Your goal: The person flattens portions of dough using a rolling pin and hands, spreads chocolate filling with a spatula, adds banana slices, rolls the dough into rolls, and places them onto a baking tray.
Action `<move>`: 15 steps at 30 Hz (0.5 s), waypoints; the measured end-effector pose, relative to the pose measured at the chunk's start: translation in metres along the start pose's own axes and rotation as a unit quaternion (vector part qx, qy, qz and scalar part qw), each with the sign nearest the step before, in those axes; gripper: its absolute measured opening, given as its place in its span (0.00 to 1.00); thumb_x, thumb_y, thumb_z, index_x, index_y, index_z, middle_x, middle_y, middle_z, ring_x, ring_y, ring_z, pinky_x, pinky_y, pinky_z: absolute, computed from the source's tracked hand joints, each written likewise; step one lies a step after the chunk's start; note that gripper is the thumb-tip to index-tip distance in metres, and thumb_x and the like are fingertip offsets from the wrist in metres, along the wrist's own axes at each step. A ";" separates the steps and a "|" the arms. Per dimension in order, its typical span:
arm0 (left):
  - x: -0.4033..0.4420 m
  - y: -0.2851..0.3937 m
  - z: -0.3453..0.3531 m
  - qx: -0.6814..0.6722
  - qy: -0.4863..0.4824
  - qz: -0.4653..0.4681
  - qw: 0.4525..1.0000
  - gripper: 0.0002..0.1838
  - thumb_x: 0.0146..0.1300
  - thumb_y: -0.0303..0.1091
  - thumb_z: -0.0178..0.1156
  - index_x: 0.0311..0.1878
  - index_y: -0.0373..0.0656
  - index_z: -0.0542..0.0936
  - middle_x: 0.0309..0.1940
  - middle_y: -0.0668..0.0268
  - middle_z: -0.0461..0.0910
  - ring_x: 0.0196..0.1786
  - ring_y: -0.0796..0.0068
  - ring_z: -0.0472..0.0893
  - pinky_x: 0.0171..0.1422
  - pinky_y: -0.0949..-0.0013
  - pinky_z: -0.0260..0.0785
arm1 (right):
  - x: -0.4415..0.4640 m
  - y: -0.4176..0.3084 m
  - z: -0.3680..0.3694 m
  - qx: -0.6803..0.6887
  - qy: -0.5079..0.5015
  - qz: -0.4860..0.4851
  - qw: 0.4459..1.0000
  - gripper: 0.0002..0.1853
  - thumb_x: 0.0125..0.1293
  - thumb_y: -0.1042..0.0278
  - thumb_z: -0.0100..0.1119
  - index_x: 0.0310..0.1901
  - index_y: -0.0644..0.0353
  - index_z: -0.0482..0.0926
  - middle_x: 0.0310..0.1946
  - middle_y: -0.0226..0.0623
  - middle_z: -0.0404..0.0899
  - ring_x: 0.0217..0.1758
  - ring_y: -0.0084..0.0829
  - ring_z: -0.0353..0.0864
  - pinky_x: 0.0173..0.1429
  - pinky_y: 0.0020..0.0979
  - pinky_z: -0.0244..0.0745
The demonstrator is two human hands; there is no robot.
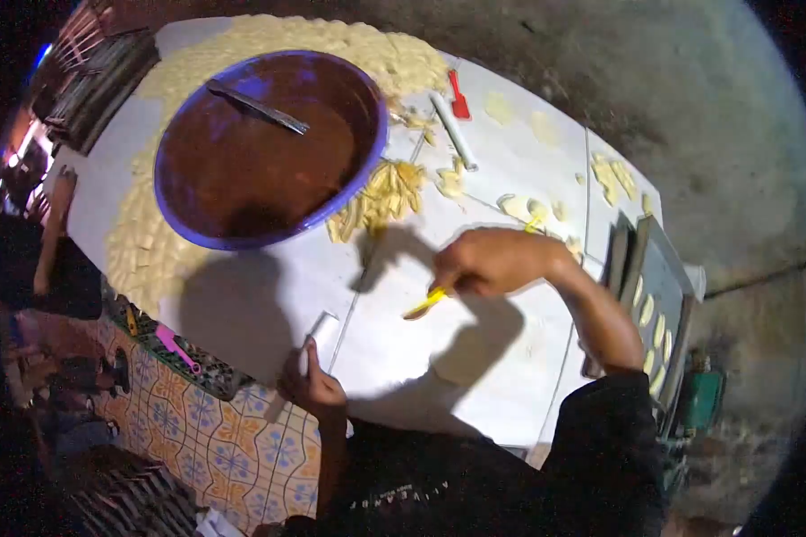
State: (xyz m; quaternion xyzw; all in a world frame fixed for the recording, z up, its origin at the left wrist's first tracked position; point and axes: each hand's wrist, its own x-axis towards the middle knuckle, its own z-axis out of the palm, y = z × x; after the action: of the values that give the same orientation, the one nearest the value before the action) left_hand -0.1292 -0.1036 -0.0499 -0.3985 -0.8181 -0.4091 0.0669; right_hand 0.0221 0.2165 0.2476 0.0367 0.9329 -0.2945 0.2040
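Note:
My right hand [493,259] is closed around a yellow utensil [432,299] whose tip carries something brown, just above the white table. It looks like a small spatula or spoon. At the near edge, my left hand [313,385] grips a short white rod [322,338], perhaps a rolling pin. A big purple basin [381,134] holds a brown paste [242,161], and a metal strip-like tool [260,107] lies across it. Peeled-looking yellowish strips [381,197] are heaped beside the basin. Flattened pale dough pieces [515,208] lie beyond my right hand.
Many small pale dough pieces [358,49] cover the table behind and left of the basin. A white rod [454,132] and red spatula [458,97] lie farther back. At right, a metal tray [667,259] bears several elongated pale pieces. A pink tool [177,349] lies lower left.

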 end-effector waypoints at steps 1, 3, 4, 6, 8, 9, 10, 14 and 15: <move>-0.001 -0.001 0.001 0.033 -0.007 0.001 0.999 0.30 0.61 0.18 0.54 0.68 0.47 0.80 0.59 0.49 0.80 0.58 0.43 0.78 0.69 0.41 0.62 | -0.027 -0.010 0.033 -0.008 0.018 0.058 0.998 0.21 0.64 0.75 0.60 0.58 0.52 0.84 0.46 0.44 0.83 0.43 0.45 0.84 0.48 0.45 0.80; -0.001 -0.001 0.002 0.100 -0.021 0.005 0.995 0.31 0.63 0.21 0.55 0.71 0.51 0.78 0.62 0.51 0.79 0.63 0.44 0.77 0.72 0.40 0.60 | -0.072 -0.029 0.101 0.002 0.092 0.087 0.992 0.26 0.61 0.77 0.59 0.63 0.51 0.82 0.50 0.41 0.80 0.46 0.44 0.84 0.47 0.44 0.82; 0.001 0.000 0.002 0.146 -0.028 0.012 0.989 0.32 0.63 0.21 0.56 0.71 0.54 0.77 0.63 0.52 0.78 0.65 0.45 0.75 0.72 0.40 0.60 | -0.086 -0.029 0.144 -0.017 0.123 0.123 0.985 0.28 0.60 0.77 0.60 0.64 0.51 0.81 0.52 0.42 0.79 0.47 0.45 0.84 0.47 0.43 0.83; -0.001 -0.003 0.002 0.194 -0.026 -0.014 0.981 0.34 0.61 0.23 0.57 0.72 0.60 0.77 0.64 0.54 0.76 0.68 0.48 0.72 0.73 0.41 0.59 | -0.102 -0.033 0.221 -0.026 0.190 0.185 0.964 0.32 0.55 0.79 0.61 0.65 0.51 0.80 0.57 0.50 0.75 0.53 0.47 0.82 0.52 0.41 0.85; 0.010 0.009 -0.011 0.232 -0.017 0.030 0.972 0.35 0.59 0.22 0.58 0.71 0.59 0.77 0.64 0.55 0.77 0.66 0.50 0.73 0.72 0.42 0.60 | -0.101 -0.034 0.270 0.015 0.254 0.236 0.938 0.28 0.61 0.74 0.63 0.65 0.52 0.78 0.63 0.50 0.70 0.54 0.49 0.80 0.56 0.45 0.83; 0.015 0.017 -0.017 0.250 -0.011 0.052 0.967 0.35 0.58 0.22 0.58 0.70 0.59 0.78 0.64 0.56 0.77 0.66 0.51 0.74 0.72 0.43 0.61 | -0.096 -0.035 0.284 0.050 0.289 0.254 0.922 0.27 0.61 0.73 0.65 0.65 0.56 0.78 0.64 0.51 0.69 0.53 0.50 0.79 0.56 0.45 0.82; 0.014 0.012 -0.016 0.228 0.003 0.082 0.970 0.33 0.59 0.24 0.58 0.70 0.58 0.78 0.62 0.57 0.78 0.63 0.52 0.76 0.70 0.44 0.62 | -0.093 -0.039 0.288 0.031 0.301 0.238 0.923 0.27 0.61 0.71 0.66 0.64 0.60 0.77 0.65 0.52 0.69 0.54 0.51 0.75 0.57 0.45 0.80; 0.017 0.005 -0.014 0.244 -0.025 0.066 0.967 0.28 0.65 0.29 0.54 0.70 0.58 0.78 0.60 0.58 0.79 0.62 0.54 0.77 0.69 0.45 0.63 | -0.082 -0.020 0.343 -0.062 0.396 0.238 0.884 0.27 0.60 0.73 0.67 0.63 0.60 0.78 0.64 0.54 0.68 0.54 0.53 0.70 0.56 0.45 0.78; 0.016 0.006 -0.012 0.245 -0.004 0.079 0.966 0.28 0.67 0.30 0.53 0.70 0.58 0.78 0.59 0.58 0.80 0.62 0.54 0.77 0.69 0.45 0.63 | -0.082 -0.023 0.350 -0.051 0.373 0.263 0.888 0.27 0.62 0.70 0.64 0.64 0.64 0.76 0.67 0.54 0.65 0.60 0.55 0.69 0.60 0.47 0.78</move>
State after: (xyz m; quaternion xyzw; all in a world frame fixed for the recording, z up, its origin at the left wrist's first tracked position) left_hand -0.1383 -0.1004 -0.0311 -0.4355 -0.8593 -0.1880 0.1911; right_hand 0.2186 0.0045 0.0327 0.3774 0.9102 -0.1466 -0.0875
